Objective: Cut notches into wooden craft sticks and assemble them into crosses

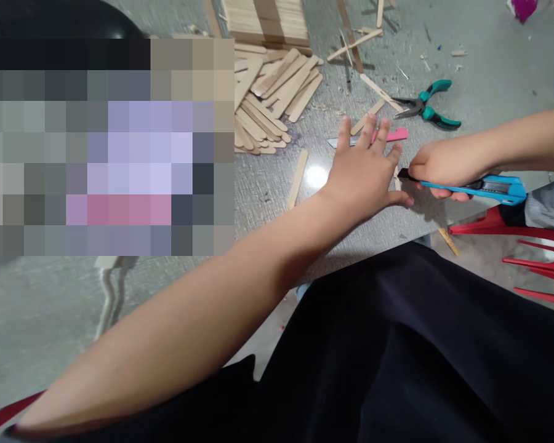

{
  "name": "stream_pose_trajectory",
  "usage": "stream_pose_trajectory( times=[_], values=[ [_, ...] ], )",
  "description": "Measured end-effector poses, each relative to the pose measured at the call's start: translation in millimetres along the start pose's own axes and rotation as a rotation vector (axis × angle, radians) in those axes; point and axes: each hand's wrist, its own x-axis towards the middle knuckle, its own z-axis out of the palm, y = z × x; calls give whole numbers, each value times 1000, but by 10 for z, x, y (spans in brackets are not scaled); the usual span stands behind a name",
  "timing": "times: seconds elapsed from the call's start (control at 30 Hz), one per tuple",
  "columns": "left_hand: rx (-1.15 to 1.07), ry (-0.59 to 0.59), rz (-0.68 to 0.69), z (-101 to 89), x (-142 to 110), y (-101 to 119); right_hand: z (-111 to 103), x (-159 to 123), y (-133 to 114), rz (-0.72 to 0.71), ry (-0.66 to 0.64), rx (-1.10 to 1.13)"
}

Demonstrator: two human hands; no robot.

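Observation:
My left hand [360, 169] lies spread over the table, palm down, with its fingers apart. Under its fingertips is a pink-handled craft knife [399, 134], partly covered. Between my two hands a piece of wooden craft stick [397, 179] shows, mostly hidden by the left hand. My right hand [447, 166] is closed around a blue utility knife [498, 187]; the knife's dark front end points left at that piece. Whether the blade touches the wood I cannot tell. Another craft stick [298, 178] lies left of my left hand.
A heap of craft sticks [277, 92] lies beside a stacked block of them [268, 21]. Green-handled pliers [422, 107] rest beyond my hands, among stick pieces and scraps. A red chair [540, 258] stands by the table's near edge. A pixelated patch hides the left side.

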Motion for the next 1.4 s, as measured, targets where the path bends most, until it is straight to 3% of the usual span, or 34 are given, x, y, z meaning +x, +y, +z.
stream_pose_trajectory(
  times=[0.07,0.2,0.27,0.37,0.47,0.57,0.7,0.87,1.2,1.4],
  values=[
    [62,0,11,-79,-61,48,-10,-2,-5,87,-53,-91],
    [60,58,2,-221,-149,72,-77,76,81,-29,-36,-82],
    [-40,195,-37,-226,-153,1,-106,115,130,-111,65,-51],
    [-365,493,-34,-129,-123,-175,-103,128,148,-279,213,3],
    [-670,596,15,-6,-85,-309,-43,135,120,-468,291,5],
    [-726,611,-44,42,-87,-341,37,217,104,-591,304,42],
    [-717,615,-89,23,-160,-339,135,426,152,-673,220,113],
    [-676,536,-174,1,-264,-327,222,593,269,-673,107,286],
    [-651,543,-186,-33,-339,-199,277,631,320,-811,112,320],
    [-757,536,-223,-66,-306,-160,282,613,362,-773,51,376]
  ],
)
